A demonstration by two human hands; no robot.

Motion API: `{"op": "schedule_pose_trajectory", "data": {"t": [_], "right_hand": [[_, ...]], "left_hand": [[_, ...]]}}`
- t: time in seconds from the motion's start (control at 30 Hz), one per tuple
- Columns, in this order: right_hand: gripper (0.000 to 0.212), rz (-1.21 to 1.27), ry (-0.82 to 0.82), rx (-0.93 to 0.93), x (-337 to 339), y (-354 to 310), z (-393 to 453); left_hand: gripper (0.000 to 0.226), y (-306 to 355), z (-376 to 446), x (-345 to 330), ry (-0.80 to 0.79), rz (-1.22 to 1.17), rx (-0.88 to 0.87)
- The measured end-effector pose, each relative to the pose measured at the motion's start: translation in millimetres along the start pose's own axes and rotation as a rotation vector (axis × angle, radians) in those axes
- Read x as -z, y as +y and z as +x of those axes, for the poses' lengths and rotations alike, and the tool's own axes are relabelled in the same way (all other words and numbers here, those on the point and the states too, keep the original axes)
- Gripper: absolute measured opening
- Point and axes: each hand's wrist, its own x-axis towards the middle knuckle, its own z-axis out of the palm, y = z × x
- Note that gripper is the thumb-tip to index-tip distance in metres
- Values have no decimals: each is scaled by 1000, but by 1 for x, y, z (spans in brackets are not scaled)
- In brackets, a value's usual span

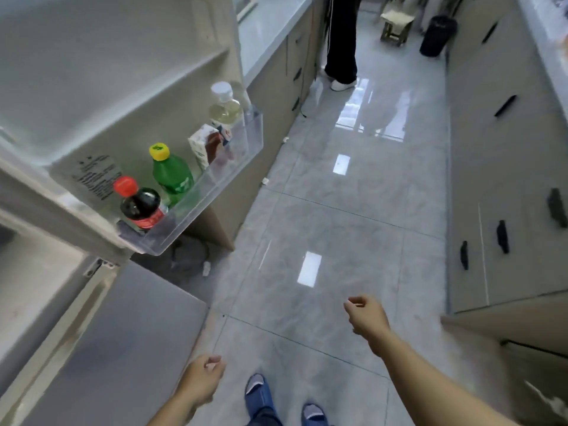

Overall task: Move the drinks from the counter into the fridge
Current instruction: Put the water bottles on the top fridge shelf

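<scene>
The fridge door (101, 56) stands open at the left, with a clear door shelf (215, 192) holding several drinks. In it stand a dark cola bottle (140, 207) with a red cap, a green bottle (172, 176) with a yellow cap, a white and brown carton (206, 147) and a clear bottle (226, 109) with a white cap. My left hand (204, 378) hangs low over the floor, fingers loosely curled, holding nothing. My right hand (365, 313) is out in front over the tiles, fingers loosely curled, also holding nothing.
A grey counter (270, 29) with cabinets runs along the left beyond the door; more cabinets (504, 167) line the right. Another person's legs (341, 44) stand ahead in the aisle. A stool (396, 26) and a black bin (438, 35) sit at the far end.
</scene>
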Motion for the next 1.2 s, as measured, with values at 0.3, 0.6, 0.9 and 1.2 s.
{"op": "schedule_pose_trajectory", "data": {"t": [0.3,0.6,0.9,1.2], "right_hand": [[17,68,135,-353,40,118,-45],[16,190,211,-632,83,175,-37],[27,125,114,-551,174,99,103],[24,64,6,-233,224,-65,267]], "left_hand": [[15,1,42,15,-84,165,149],[14,142,92,-45,-152,217,14],[13,269,104,-122,-111,139,-62],[20,298,128,-147,3,119,182]]}}
